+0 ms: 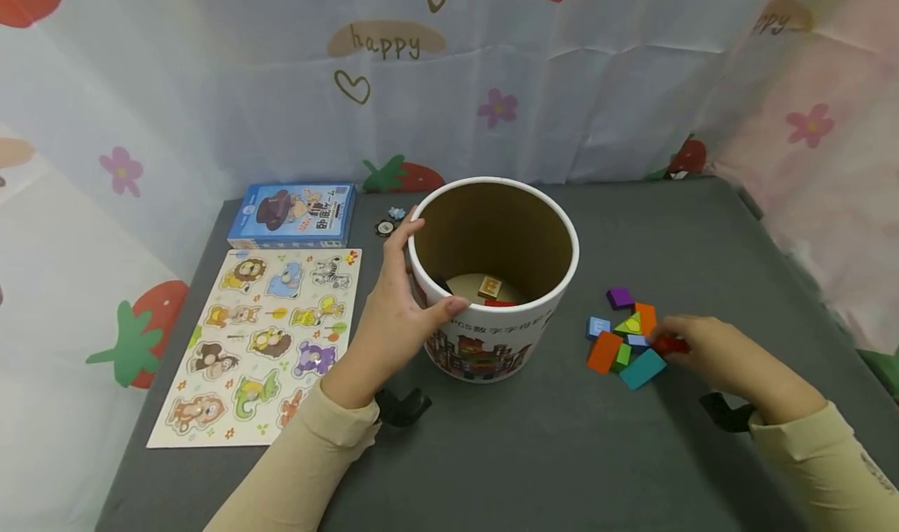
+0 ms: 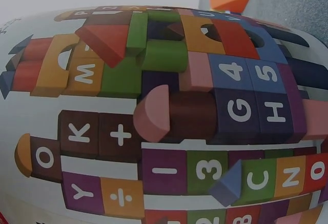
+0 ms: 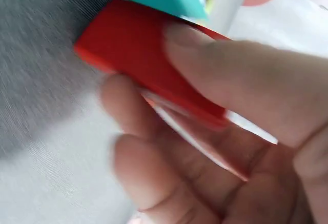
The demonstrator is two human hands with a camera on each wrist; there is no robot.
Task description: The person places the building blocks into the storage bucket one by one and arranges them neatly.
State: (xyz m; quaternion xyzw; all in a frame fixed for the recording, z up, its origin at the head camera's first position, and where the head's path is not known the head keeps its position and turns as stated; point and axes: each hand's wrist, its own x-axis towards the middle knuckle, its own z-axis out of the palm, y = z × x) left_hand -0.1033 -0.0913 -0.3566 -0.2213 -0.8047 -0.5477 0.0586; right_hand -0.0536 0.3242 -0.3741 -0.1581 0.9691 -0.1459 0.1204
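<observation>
My left hand (image 1: pixel 389 313) grips the near-left rim of a tall white bucket (image 1: pixel 537 325), thumb over the front edge and fingers around the side. Printed toy blocks on the bucket wall (image 2: pixel 31 121) fill the left wrist view. Inside lie a tan lettered block (image 1: pixel 489 286) and something red (image 1: pixel 499 303), partly hidden by the rim. To the right, my right hand (image 1: pixel 716 356) pinches a red rectangular block (image 3: pixel 138 49) between thumb and fingers. A thin reddish edge (image 3: pixel 215 157) shows under it against the palm. A teal block (image 1: pixel 642 369) lies right beside that hand.
More blocks cluster there: an orange one (image 1: pixel 605 352), a purple one (image 1: pixel 620 297), a blue lettered one (image 1: pixel 598 328) and a green triangle (image 1: pixel 630 324). At left lie an animal puzzle board (image 1: pixel 235 333) and a blue box (image 1: pixel 295 216). Small round chips (image 1: pixel 385 228) sit behind the bucket.
</observation>
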